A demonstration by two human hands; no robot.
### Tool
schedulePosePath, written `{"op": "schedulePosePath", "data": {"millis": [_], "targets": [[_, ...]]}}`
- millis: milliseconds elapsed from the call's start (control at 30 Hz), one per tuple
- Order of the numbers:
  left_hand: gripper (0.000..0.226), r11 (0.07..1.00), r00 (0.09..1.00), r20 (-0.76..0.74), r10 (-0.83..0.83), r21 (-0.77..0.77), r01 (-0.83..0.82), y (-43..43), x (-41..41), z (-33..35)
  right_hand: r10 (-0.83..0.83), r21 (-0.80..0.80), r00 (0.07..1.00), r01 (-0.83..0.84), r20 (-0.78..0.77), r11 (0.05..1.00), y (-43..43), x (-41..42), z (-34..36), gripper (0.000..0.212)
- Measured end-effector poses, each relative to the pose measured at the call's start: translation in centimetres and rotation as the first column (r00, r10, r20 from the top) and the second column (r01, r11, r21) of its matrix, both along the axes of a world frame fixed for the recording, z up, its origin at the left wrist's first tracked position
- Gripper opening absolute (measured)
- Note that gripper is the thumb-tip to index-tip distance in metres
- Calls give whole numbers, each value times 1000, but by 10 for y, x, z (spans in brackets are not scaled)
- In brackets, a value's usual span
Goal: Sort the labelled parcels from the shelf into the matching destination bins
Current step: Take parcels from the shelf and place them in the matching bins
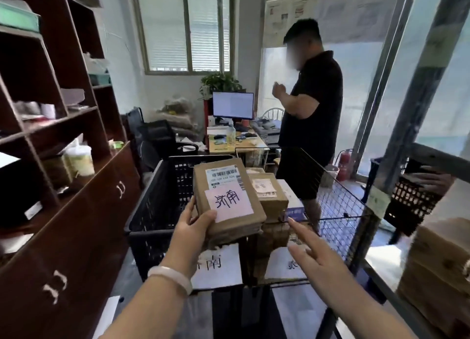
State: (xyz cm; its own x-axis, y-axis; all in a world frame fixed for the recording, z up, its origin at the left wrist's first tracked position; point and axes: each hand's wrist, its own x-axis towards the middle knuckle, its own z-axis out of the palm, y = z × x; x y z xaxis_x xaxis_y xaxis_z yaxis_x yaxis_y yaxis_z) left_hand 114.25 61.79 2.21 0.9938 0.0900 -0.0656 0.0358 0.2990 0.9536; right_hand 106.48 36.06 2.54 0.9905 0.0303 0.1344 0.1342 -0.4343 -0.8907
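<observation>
Shelving (50,135) stands left, a black crate (157,199) just beside it. Left grip (194,225) pinches the near-left corner of a brown parcel (239,223) with a pink handwritten note (227,202), held over the stacked boxes (269,193) at centre. Right grip (320,252), fingers spread and holding nothing, hovers near the wire bin (340,211).

On the brown parcel (226,199) you hold, the white shipping label (223,177) carries a barcode and a number that looks like 159 159 102 520. The pink note (229,201) below it has two handwritten characters, one like 南. The left paper sign (218,265) under the parcel shows 南, its first character hidden. You cannot read the right paper sign (287,265) or the second parcel's label (263,185).
</observation>
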Motion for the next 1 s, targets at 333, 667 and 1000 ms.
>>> {"op": "schedulePosePath", "data": {"millis": [333, 667, 1000], "targets": [[90, 993, 983, -185, -18, 110, 39, 69, 198, -25, -89, -287, 995, 100, 50, 953, 61, 160, 3, 57], [31, 991, 904, -420, -87, 54, 120, 57, 347, -83, -264, -231, 962, 241, -75, 943, 62, 240, -7, 55], [47, 974, 914, -405, 2, 208, 90, 19, 418, -129, -421, -270, 900, 379, -117, 885, 45, 262, -11, 56]]}}
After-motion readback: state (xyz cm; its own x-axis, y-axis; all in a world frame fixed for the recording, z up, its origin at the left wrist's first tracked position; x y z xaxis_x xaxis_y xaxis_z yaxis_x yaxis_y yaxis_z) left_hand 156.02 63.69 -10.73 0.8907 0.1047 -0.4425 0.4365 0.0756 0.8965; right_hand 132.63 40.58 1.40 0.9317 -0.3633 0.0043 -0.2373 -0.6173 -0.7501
